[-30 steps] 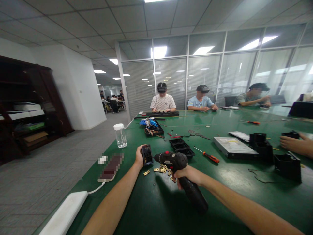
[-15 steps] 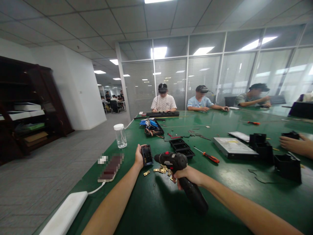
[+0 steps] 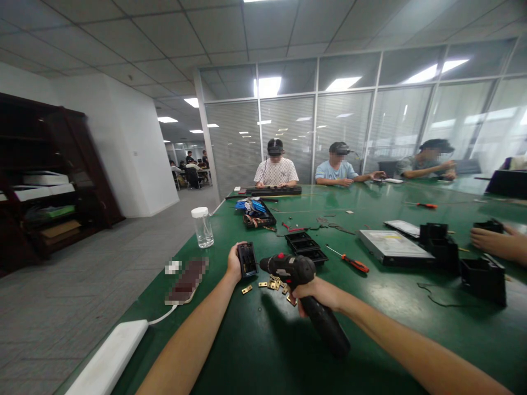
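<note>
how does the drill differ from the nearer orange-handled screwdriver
Hold: the drill is gripped in the right hand, while the screwdriver lies on the green table with no hand on it.
Shape: the drill is bulky and pistol-like; the screwdriver is slim and straight.
Colour: the drill is mostly black with small red parts; the screwdriver has an orange-and-black handle and a bare metal shaft.

Drill (image 3: 290, 269) is black with red bits, held case (image 3: 248, 260) black too, small plates (image 3: 274, 283) gold-ish, table (image 3: 247, 351) green, screwdriver handle (image 3: 357, 265) orange and black, jar lid (image 3: 200, 212) white.
</note>
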Available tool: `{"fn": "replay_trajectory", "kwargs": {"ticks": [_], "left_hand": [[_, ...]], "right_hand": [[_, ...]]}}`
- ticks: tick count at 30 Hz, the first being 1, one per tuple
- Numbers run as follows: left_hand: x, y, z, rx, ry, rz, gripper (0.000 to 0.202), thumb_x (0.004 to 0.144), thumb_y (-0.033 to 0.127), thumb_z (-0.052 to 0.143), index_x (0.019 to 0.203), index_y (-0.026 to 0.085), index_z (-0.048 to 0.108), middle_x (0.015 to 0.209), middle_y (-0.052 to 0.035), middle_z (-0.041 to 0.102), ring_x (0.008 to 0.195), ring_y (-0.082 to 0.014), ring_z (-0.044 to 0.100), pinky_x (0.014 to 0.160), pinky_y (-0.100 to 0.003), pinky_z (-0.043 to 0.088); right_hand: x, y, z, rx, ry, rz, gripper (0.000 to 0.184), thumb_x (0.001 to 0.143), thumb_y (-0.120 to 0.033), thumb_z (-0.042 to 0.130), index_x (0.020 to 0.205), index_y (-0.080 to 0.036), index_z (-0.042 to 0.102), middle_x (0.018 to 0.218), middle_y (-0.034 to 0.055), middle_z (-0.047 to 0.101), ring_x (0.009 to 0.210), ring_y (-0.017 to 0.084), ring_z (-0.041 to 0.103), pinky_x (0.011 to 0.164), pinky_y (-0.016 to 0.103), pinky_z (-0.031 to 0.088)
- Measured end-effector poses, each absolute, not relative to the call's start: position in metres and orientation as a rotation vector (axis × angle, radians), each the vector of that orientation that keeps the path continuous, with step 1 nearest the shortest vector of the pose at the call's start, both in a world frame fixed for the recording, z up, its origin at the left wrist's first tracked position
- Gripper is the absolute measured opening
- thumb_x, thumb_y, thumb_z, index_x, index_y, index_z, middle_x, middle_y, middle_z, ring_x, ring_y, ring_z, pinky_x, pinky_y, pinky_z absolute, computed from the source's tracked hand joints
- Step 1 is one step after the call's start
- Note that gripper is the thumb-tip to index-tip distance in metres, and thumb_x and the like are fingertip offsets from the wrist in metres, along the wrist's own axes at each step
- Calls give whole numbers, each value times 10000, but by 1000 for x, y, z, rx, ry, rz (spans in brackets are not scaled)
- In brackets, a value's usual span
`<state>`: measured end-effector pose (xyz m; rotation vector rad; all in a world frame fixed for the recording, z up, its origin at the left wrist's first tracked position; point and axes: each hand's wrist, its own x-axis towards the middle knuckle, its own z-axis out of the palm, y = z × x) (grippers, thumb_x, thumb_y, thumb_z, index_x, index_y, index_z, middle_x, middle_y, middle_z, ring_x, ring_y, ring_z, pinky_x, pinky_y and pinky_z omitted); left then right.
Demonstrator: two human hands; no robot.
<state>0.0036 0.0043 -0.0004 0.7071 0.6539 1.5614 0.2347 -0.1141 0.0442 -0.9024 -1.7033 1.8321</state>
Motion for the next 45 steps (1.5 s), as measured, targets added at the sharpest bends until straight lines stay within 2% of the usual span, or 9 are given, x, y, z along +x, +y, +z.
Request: {"fn": "replay_trajectory", "kwargs": {"ticks": [10,19,33,45], "left_hand": [[0,12,-7,656,723,1583,287,624,295,426,832,131,537,578,-14,553,464,-139,517,463,-255,393],[-1,14,-9,637,732,1475,338,626,354,392,799,103,539,559,-44,547,463,-164,521,459,-292,403],[-1,13,-8,634,674,1446,343,666,325,366,817,71,540,612,-84,574,558,-196,551,502,-306,417],[1,6,0,612,715,1445,344,686,340,377,865,92,533,648,-77,581,548,-195,553,494,-313,422]], "right_hand": [[236,-112,41,-928,-1686,1852,187,586,-214,476,723,-92,510,579,32,541,460,128,522,452,240,394],[236,-113,43,-911,-1713,1838,167,594,-219,464,694,-94,511,555,26,532,456,129,518,444,243,395],[235,-114,43,-889,-1702,1846,182,584,-222,466,715,-98,487,642,40,537,457,119,518,441,234,391],[234,-117,48,-928,-1719,1832,150,591,-223,455,664,-100,500,541,18,522,448,120,508,444,236,394]]}}
